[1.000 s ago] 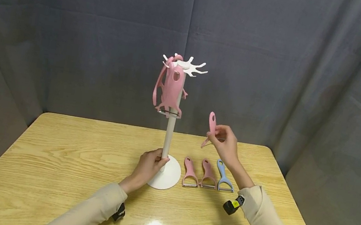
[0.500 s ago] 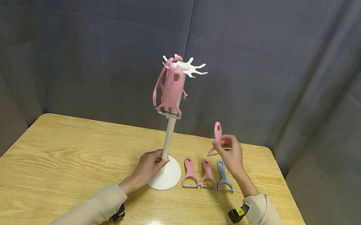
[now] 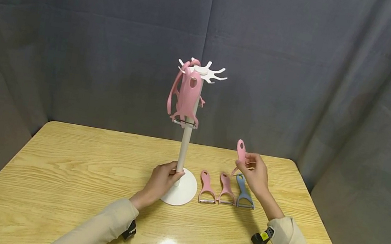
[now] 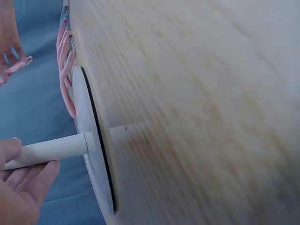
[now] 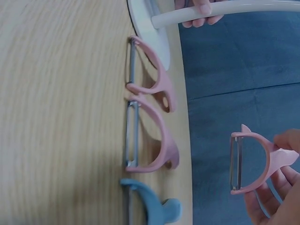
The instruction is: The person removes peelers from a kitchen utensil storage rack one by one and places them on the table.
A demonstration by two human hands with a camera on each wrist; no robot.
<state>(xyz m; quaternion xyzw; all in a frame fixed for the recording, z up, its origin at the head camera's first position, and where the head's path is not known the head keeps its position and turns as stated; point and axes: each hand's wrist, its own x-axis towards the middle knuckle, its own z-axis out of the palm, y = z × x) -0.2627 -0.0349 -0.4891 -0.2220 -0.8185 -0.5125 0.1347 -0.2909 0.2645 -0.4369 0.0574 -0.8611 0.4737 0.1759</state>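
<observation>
Change, last second: right hand (image 3: 255, 175) has moved down and toward the desk's right edge, taking the held pink peeler (image 3: 241, 151) farther from the white stand (image 3: 184, 150). Reading: this peeler is on no hook and is, I judge, being brought toward the row rather than toward the stand. Left hand (image 3: 162, 180) has stayed on the pole low down, thumb and fingers wrapped around it, probably to steady it.

Position: held peeler is in the air over the far right part of the desk (image 3: 60, 161), pinched by the right thumb and fingers at its handle. In the head view its blade end shows just beyond the blue peeler (image 3: 244, 194); the right wrist view shows it raised off the desk.

Orientation: long axis near upright, holed handle end up and leaning slightly left, blade end down. The blue peeler and the two pink peelers (image 3: 207, 187) beside it lie flat, handles toward the far edge, blades toward the near edge.
</observation>
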